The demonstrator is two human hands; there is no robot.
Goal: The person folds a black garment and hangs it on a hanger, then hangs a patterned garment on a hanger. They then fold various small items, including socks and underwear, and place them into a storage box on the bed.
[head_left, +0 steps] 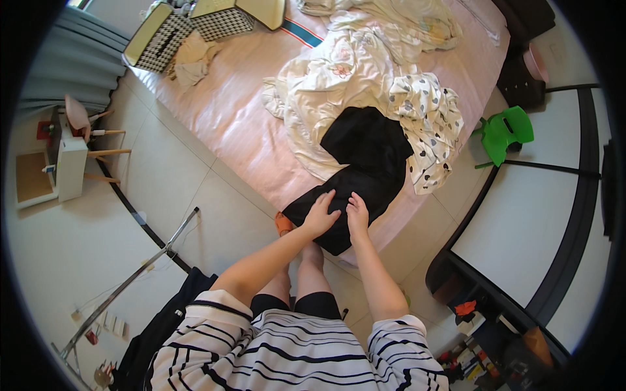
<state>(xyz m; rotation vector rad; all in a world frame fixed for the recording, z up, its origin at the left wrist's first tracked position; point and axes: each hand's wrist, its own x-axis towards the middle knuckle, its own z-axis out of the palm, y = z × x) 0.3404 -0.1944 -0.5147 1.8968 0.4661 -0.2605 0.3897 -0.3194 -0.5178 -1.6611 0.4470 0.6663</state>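
Pressing flat on the black garment at the near edge of the pink bed, the left hand and right hand lie side by side, fingers spread, gripping nothing; the cloth stretches away beneath them toward the white bedding.

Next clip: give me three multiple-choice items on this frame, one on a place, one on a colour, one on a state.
1. Where does the black garment lie?
A. on the floor
B. on the bed's near edge
C. on the stool

2. What colour is the small stool beside the bed?
A. green
B. red
C. blue

3. How are the left hand and right hand?
A. raised in the air
B. gripping a hanger
C. pressed flat on the garment

Answers: B, it rests on the pink sheet; A, its seat is bright green; C, both palms lie on the cloth.
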